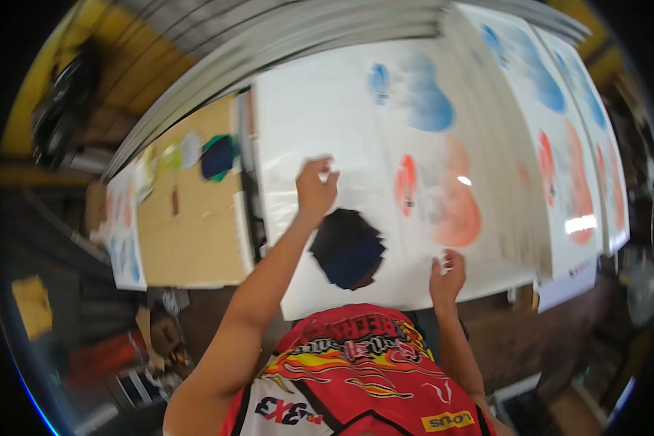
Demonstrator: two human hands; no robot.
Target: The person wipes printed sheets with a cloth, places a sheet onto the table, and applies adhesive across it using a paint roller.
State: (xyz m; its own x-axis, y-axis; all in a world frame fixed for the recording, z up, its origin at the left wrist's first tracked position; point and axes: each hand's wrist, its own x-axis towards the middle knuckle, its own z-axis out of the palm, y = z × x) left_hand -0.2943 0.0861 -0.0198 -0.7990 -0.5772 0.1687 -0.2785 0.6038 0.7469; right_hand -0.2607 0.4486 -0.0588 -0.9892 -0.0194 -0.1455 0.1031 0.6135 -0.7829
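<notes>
My left hand [317, 187] is above the white sheet [298, 109], its fingers curled toward the thumb. Whatever it pinches, if anything, is blurred. My right hand [448, 275] is at the sheet's near right part, below the orange print [458, 211]. Its thumb stands apart from bent fingers, and I see nothing between them. Between my forearms lies a dark black-and-navy roundish piece [347, 248] of a kind I cannot make out. Blue cloud-like prints [425, 94] show farther up the sheet.
More printed sheets [570, 160] with blue and orange shapes lie at the right. A tan board [189, 232] on the left carries a navy-and-green piece [218, 156] and small items. Grey corrugated metal [341, 36] runs along the far edge. Boxes and clutter stand below left.
</notes>
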